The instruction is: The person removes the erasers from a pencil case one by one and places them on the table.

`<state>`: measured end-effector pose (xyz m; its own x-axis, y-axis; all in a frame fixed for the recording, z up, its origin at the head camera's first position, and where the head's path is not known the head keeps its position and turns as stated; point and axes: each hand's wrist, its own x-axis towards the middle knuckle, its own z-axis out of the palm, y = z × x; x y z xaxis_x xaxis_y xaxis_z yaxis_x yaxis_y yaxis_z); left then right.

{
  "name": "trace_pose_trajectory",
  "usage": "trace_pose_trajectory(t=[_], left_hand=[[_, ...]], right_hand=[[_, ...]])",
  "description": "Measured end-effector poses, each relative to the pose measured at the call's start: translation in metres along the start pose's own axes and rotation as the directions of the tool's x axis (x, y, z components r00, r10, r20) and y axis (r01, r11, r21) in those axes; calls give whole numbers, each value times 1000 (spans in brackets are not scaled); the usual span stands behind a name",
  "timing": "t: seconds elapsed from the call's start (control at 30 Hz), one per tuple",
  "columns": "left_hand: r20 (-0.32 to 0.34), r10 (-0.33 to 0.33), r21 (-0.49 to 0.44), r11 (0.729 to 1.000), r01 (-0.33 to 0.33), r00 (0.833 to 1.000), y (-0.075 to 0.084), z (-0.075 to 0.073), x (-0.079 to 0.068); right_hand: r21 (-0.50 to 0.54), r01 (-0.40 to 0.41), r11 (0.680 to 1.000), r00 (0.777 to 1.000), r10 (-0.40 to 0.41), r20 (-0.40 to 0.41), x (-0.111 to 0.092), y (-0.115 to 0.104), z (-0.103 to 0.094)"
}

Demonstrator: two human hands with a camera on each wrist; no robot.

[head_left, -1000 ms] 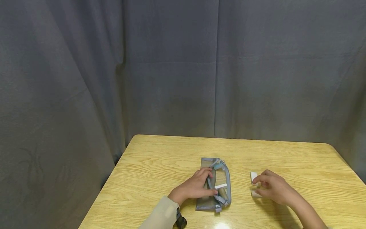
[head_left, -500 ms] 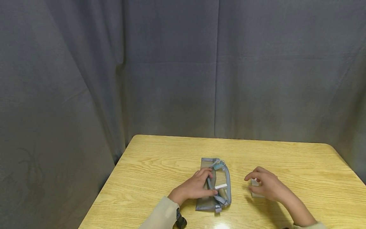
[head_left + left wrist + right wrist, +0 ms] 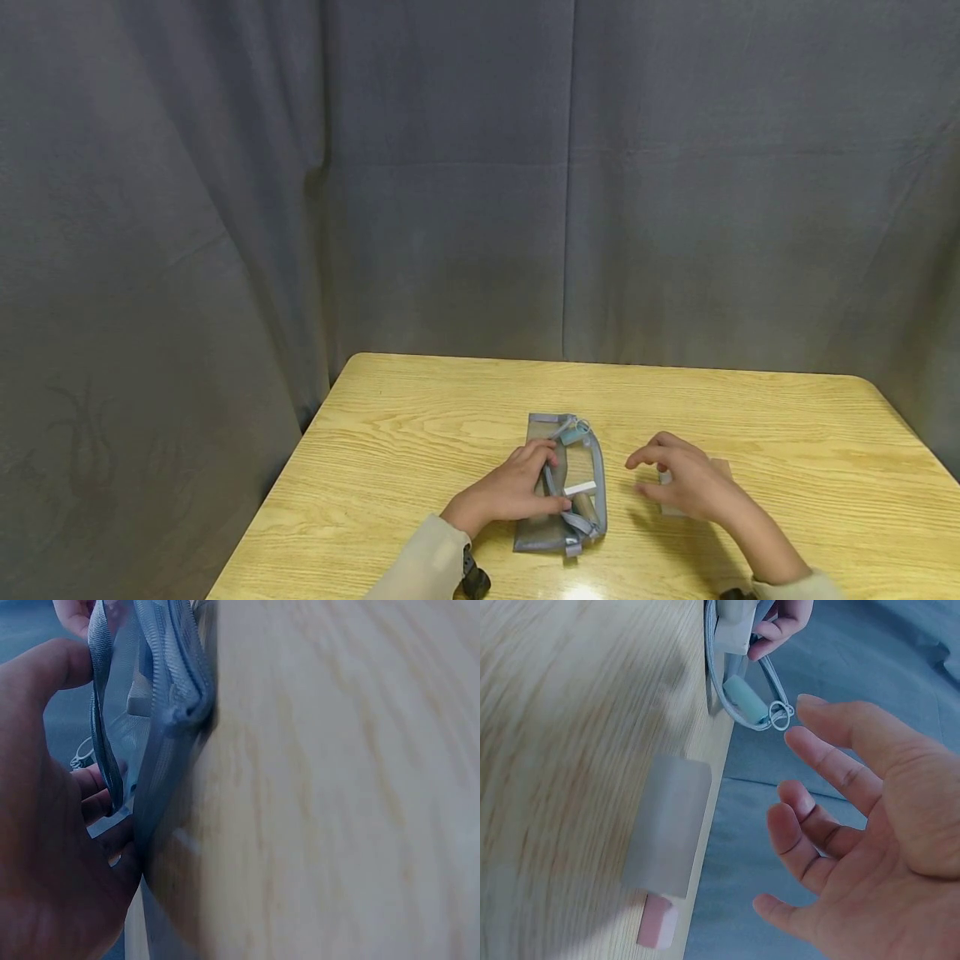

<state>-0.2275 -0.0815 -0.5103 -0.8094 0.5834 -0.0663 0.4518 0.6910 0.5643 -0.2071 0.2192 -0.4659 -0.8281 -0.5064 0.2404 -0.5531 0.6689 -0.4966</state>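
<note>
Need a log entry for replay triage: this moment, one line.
left hand: holds pouch | right hand: empty, apart from pouch | pouch: open, white bar inside | table: pale block, pink-and-white block

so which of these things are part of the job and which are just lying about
Likely the job:
pouch, open, gripped by the left hand
white bar inside it
pale block and pink block near the empty right hand

Likely just there:
table
curtain
</note>
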Motion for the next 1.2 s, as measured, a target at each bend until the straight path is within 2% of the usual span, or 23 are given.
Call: trace_pose_trajectory(t=[0.1,0.47,0.77,1.2], left_hand=[[2,-7,-7,1000,7,1000,0,0,0],[3,-21,-3,1000,21,1000,0,1,0],[1,-26,-6,1000,26,1000,-1,1,0],[3,-34,0,999,34,999,-1,1,0]], right_hand=[[10,20,1000,1000,-20,2,3,-2,2],[44,-24,999,999,23,32,10,-5,7],[61,2,998,999,-5,41,16,-6,12],[91,-38,995,997,32,68,23,-10,22]])
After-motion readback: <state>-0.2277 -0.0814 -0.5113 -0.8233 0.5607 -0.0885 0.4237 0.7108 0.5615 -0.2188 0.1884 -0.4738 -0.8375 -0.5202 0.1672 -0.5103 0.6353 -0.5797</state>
